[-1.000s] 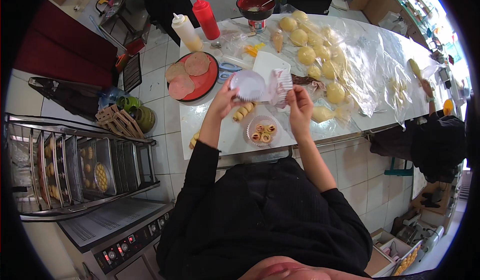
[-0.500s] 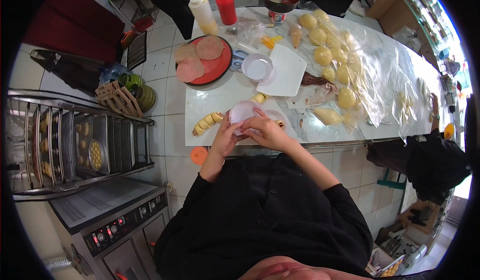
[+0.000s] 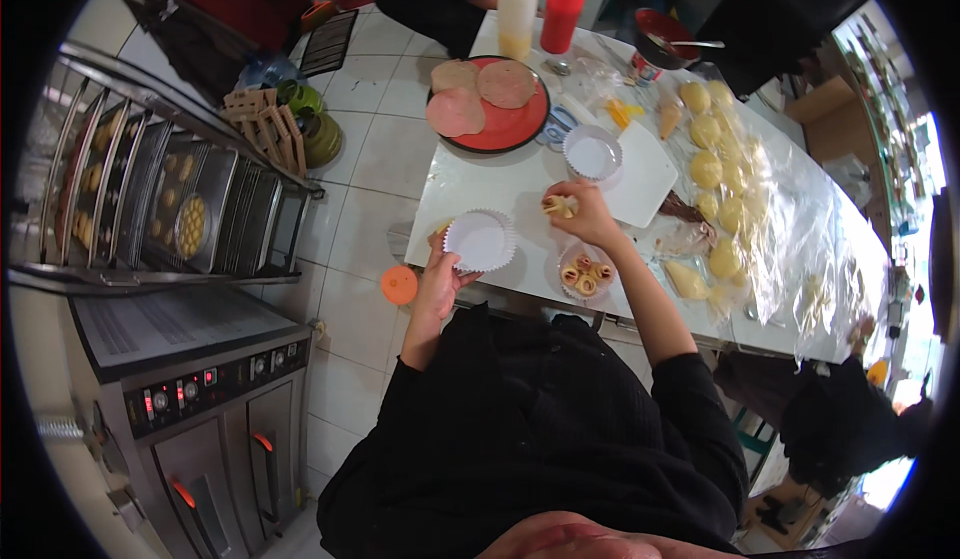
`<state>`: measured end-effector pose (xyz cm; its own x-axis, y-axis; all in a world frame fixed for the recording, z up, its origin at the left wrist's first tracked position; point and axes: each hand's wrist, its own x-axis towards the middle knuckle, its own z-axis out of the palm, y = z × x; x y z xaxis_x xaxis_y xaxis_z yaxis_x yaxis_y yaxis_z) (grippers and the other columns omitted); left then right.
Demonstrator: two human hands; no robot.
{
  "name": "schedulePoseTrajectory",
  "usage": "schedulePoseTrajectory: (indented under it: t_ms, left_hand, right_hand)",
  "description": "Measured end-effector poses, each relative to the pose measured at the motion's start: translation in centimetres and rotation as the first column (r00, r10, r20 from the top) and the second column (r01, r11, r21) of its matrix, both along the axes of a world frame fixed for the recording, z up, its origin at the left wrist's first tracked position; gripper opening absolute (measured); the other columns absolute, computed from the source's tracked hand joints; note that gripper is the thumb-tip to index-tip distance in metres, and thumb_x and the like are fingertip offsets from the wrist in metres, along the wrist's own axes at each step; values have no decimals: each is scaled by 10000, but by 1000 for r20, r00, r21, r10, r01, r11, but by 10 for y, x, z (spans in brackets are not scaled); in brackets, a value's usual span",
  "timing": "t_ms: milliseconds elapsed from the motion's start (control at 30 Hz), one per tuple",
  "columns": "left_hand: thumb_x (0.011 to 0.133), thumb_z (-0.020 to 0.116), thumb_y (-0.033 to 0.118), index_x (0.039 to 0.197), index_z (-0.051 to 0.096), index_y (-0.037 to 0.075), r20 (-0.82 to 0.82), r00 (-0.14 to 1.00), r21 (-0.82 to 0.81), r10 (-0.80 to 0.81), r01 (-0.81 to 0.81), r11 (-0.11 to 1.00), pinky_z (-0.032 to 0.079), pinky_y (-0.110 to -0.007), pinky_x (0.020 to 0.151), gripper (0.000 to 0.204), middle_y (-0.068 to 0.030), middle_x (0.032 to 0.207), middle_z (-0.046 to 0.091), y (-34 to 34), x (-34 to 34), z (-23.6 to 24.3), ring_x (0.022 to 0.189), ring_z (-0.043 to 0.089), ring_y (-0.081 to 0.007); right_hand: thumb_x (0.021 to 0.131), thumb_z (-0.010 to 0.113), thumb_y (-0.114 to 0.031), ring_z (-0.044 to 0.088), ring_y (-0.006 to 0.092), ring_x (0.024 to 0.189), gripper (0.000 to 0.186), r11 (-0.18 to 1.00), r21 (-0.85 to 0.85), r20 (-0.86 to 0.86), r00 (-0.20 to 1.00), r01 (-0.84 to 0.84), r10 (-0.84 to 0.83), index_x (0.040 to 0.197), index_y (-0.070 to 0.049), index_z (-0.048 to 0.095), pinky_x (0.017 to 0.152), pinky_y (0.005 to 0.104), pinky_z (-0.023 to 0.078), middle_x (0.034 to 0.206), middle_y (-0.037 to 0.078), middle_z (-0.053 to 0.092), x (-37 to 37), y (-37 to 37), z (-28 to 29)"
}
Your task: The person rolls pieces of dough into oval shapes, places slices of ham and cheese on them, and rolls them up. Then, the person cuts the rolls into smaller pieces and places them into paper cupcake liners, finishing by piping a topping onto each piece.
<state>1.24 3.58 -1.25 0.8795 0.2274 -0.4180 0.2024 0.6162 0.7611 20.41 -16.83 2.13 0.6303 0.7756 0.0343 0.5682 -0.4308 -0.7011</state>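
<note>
My left hand (image 3: pixel 437 285) grips a white fluted paper baking cup (image 3: pixel 480 240) by its near-left side, above the table's near edge. Nothing shows inside that cup. In my right hand (image 3: pixel 592 215) is a rolled dough piece (image 3: pixel 561 206), pinched by the fingers over the tabletop. Just behind the held cup, part of another dough roll (image 3: pixel 438 233) peeks out. Nearer me, below my right wrist, a second paper cup (image 3: pixel 573 251) stands on the table with several cut dough rolls (image 3: pixel 586 276) in it, their spiral ends facing up.
Farther back are a red plate (image 3: pixel 505 131) with ham slices, blue-handled scissors (image 3: pixel 553 131), a stack of paper cups (image 3: pixel 592 149) and a white board (image 3: pixel 648 171). Squeeze bottles (image 3: pixel 564 11) stand behind. Plastic-covered dough balls (image 3: pixel 706 169) spread along the right. An oven (image 3: pixel 205 389) is at left.
My right hand has left the paper cup and taken hold of a dough roll. The left hand keeps the cup alone, held farther left. The whole view has shifted and turned.
</note>
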Motion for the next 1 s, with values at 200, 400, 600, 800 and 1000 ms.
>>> schedulePoseTrajectory:
  t_ms: [200, 400, 600, 800, 1000]
  left_hand:
    - [862, 350, 144, 1352, 286, 199, -156, 988, 234, -3, 40, 971, 498, -343, 746, 497, -100, 1234, 423, -17, 6, 14, 1040, 500, -225]
    - [913, 330, 207, 1340, 329, 212, 37, 991, 142, -130, 123, 982, 474, -307, 750, 426, -43, 1172, 484, -39, 13, 10, 1005, 519, -153]
    - [940, 296, 229, 1340, 334, 174, -115, 984, 96, -136, 148, 984, 514, -295, 709, 405, -74, 1165, 495, -41, 11, 19, 965, 554, -152]
    - [924, 269, 192, 1304, 361, 99, -133, 985, 125, -106, 122, 985, 535, -323, 680, 402, -102, 1052, 513, -41, 11, 20, 842, 567, -166]
    - [936, 293, 278, 1261, 408, 51, -126, 988, 136, -95, 112, 984, 526, -294, 654, 413, -91, 1024, 553, -37, 8, 6, 817, 591, -157]
  right_hand:
    - [654, 566, 51, 567, 139, 875, 322, 931, 360, -448, 886, 59, 117, 967, -25, 562, 819, 259, 453, 970, 82, 575, -50, 21, 37]
    - [671, 616, -19, 608, 296, 781, 283, 956, 263, -119, 979, -132, 168, 942, -25, 535, 675, 344, 501, 853, 149, 575, -99, 40, 36]
    - [677, 630, -24, 611, 325, 807, 288, 991, 118, -60, 995, -67, 75, 947, -12, 529, 694, 369, 492, 850, 155, 608, -97, 34, 27]
    - [683, 593, 23, 611, 301, 840, 294, 960, 278, -141, 987, -30, 71, 972, -1, 545, 731, 355, 487, 876, 165, 599, -98, 36, 24]
    - [673, 585, 29, 605, 313, 831, 285, 961, 216, -175, 962, -172, 212, 957, 11, 557, 740, 360, 482, 906, 162, 598, -93, 34, 32]
